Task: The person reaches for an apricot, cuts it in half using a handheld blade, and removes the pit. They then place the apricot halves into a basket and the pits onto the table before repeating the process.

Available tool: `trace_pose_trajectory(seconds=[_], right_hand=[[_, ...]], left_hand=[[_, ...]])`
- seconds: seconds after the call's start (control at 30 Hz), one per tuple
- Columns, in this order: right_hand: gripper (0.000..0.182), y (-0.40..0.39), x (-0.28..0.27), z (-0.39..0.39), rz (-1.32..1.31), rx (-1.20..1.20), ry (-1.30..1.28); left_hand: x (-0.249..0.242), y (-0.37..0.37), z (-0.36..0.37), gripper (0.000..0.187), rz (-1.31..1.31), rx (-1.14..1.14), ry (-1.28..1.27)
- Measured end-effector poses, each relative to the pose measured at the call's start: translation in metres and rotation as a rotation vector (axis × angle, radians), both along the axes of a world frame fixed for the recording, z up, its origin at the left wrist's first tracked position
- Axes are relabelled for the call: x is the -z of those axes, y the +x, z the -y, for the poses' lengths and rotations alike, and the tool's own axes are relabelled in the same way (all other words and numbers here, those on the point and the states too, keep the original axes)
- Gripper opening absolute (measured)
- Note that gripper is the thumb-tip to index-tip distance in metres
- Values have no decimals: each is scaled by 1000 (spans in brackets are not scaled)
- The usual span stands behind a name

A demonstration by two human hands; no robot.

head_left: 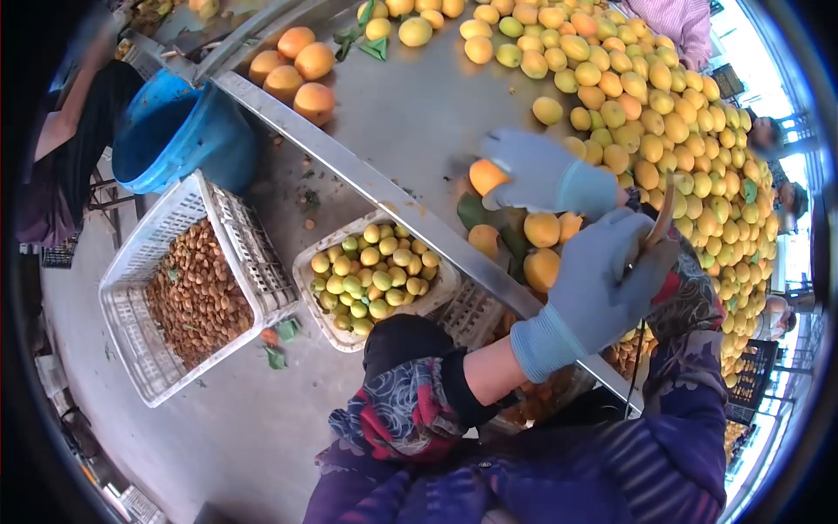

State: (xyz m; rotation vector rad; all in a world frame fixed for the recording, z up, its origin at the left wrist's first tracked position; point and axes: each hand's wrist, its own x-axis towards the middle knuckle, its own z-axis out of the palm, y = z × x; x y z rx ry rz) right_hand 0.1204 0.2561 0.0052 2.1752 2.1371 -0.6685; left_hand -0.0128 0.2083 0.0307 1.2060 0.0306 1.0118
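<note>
My right hand [546, 170], in a grey-blue glove, reaches over the metal table [393, 105] with an orange-yellow fruit [487, 176] between its thumb and fingers; the fingertips are blurred. Nearer my body, my left hand [594, 271], gloved alike, is closed around a thin curved tool [666, 210] whose brownish end sticks up above the fingers. The forearms cross, with the left glove partly in front of the right wrist. Larger fruits [542, 229] and dark green leaves [473, 212] lie beneath and beside the hands.
A large pile of yellow fruit [655, 113] covers the table's right side. Five oranger fruits [314, 61] lie near its raised metal edge [349, 175]. Below stand a basket of greenish fruit [371, 275], a white crate of brown pits [196, 293] and a blue bucket [218, 148]. Other people are nearby.
</note>
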Motion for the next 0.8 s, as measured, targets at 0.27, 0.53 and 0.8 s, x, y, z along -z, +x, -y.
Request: trace_pose_trajectory(seconds=[0.27, 0.53, 0.8], right_hand=[[51, 13, 48, -106, -169, -61, 412], [39, -41, 56, -190, -240, 273, 535], [43, -49, 46, -168, -233, 355, 700]], left_hand=[[-5, -6, -12, 4, -84, -105, -66], [-3, -18, -36, 3, -79, -258, -360], [-17, -26, -39, 18, -139, -112, -438]])
